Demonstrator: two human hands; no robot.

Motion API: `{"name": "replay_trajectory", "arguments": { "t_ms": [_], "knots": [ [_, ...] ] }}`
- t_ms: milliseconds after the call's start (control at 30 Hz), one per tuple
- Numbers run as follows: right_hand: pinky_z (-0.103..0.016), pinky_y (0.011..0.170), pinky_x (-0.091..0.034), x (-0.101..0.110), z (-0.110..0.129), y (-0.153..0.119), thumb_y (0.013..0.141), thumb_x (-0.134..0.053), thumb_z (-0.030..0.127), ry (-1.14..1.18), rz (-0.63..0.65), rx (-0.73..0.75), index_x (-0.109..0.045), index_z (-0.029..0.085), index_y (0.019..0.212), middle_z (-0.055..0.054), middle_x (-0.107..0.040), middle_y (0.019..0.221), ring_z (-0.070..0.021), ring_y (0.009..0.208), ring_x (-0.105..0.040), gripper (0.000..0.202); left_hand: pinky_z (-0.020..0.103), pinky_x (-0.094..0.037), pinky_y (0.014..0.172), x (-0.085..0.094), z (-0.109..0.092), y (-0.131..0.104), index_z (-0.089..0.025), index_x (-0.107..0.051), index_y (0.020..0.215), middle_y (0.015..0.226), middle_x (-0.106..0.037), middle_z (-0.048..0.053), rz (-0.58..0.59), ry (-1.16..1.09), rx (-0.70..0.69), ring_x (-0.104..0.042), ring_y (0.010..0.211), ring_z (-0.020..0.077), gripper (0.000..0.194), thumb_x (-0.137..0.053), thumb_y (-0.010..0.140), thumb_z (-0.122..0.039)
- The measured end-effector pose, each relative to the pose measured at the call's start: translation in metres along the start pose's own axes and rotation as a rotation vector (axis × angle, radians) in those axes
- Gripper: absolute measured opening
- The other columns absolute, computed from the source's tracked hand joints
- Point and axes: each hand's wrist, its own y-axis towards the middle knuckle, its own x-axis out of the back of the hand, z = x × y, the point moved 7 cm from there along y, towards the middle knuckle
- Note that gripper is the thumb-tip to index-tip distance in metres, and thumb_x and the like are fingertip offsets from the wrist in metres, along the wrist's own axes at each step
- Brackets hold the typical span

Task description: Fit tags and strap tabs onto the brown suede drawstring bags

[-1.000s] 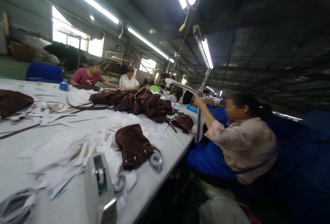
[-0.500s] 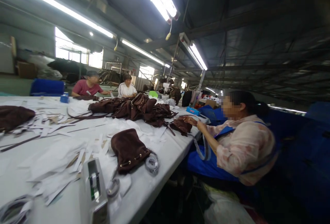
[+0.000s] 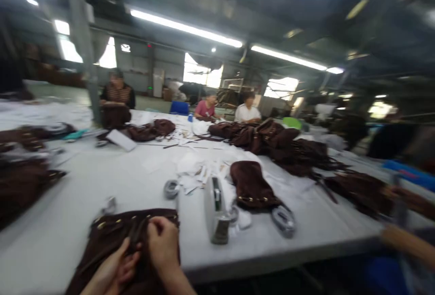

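A dark brown bag (image 3: pixel 98 245) with gold eyelets along its top edge lies on the white table (image 3: pixel 136 177) at the lower left. My left hand (image 3: pixel 118 268) is on its front, fingers curled at the brown material. Just right of it, my right hand (image 3: pixel 163 243) pinches the brown material below the eyelet row. What exactly sits between the fingertips is blurred. To the right stands a grey tape dispenser (image 3: pixel 217 213), and beyond it a second brown bag (image 3: pixel 253 184) lies flat beside a wrapped grey coil (image 3: pixel 283 220).
A pile of brown bags (image 3: pixel 268 136) crosses the table's middle. More brown bags (image 3: pixel 23 186) lie at the left edge. Paper scraps (image 3: pixel 204 172) are scattered behind the dispenser. A co-worker's arm (image 3: pixel 408 243) reaches in at the right. Several people sit at the far side.
The view has swung left and down. My two hands and the bag under them have come into view, while the co-worker at the right is now mostly out of frame.
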Motion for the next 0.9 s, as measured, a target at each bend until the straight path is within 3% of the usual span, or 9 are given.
{"name": "replay_trajectory", "arguments": {
  "t_ms": [67,100,167,333,533,700,900],
  "knots": [
    [-0.026,0.051,-0.047,-0.024,-0.018,-0.004,0.089,-0.043,0.047,0.131,0.052,-0.112,-0.064,0.014,0.093,-0.004,-0.066,0.071,-0.0151,0.055,-0.059,0.040,0.014,-0.029,0.035,0.023,0.001,0.009,-0.009,-0.059,0.080,0.060,-0.054,0.000,-0.036,-0.107,0.021,-0.040,0.040,0.0035,0.028,-0.046,0.093,-0.032],
    [-0.026,0.046,-0.044,-0.032,-0.026,-0.005,0.087,-0.042,0.051,0.174,0.087,-0.145,-0.064,0.013,0.091,-0.004,-0.065,0.066,-0.0148,0.050,-0.056,0.045,0.013,-0.022,0.033,0.022,0.002,0.014,-0.008,-0.057,0.078,0.055,-0.050,-0.001,0.061,-0.247,0.045,-0.031,0.035,0.0009,0.031,-0.042,0.094,-0.030],
    [-0.024,0.045,-0.040,-0.040,-0.037,-0.004,0.083,-0.043,0.058,0.245,0.154,-0.174,-0.066,0.012,0.080,-0.003,-0.061,0.058,-0.0136,0.048,-0.053,0.051,0.012,-0.016,0.033,0.026,0.003,0.023,-0.007,-0.057,0.077,0.052,-0.047,-0.003,0.059,-0.308,0.021,-0.024,0.033,-0.0009,0.034,-0.039,0.095,-0.029],
    [-0.022,0.045,-0.034,-0.048,-0.032,-0.001,0.073,-0.049,0.070,0.371,0.273,-0.210,-0.064,0.014,0.064,-0.001,-0.058,0.051,-0.0113,0.046,-0.049,0.059,0.013,-0.015,0.035,0.016,0.006,0.024,-0.011,-0.055,0.078,0.053,-0.049,-0.004,0.145,-0.283,-0.103,-0.027,0.034,-0.0002,0.025,-0.058,0.085,-0.036],
    [-0.019,0.038,-0.030,-0.069,-0.021,0.004,0.066,-0.061,0.066,0.500,0.426,-0.294,-0.061,0.013,0.061,0.003,-0.052,0.040,-0.0092,0.036,-0.046,0.053,0.014,-0.013,0.037,0.017,0.008,0.025,-0.015,-0.051,0.078,0.054,-0.046,-0.006,0.163,-0.112,-0.158,-0.026,0.037,0.0013,0.037,-0.066,0.073,-0.048],
    [-0.020,0.035,-0.033,-0.077,-0.030,0.006,0.062,-0.065,0.061,0.577,0.374,-0.376,-0.056,0.014,0.056,0.002,-0.053,0.044,-0.0085,0.033,-0.044,0.048,0.016,-0.007,0.039,0.018,0.009,0.029,-0.017,-0.050,0.079,0.051,-0.043,-0.008,0.062,0.067,-0.186,-0.022,0.036,0.0013,0.050,-0.060,0.067,-0.065],
    [-0.020,0.036,-0.029,-0.081,-0.033,0.009,0.066,-0.064,0.050,0.598,0.218,-0.400,-0.053,0.016,0.051,0.002,-0.051,0.044,-0.0077,0.038,-0.042,0.039,0.017,-0.013,0.038,0.029,0.020,0.038,-0.018,-0.052,0.086,0.046,-0.036,-0.010,-0.126,0.201,-0.214,-0.029,0.038,0.0051,0.053,-0.053,0.069,-0.069]
  ]
}}
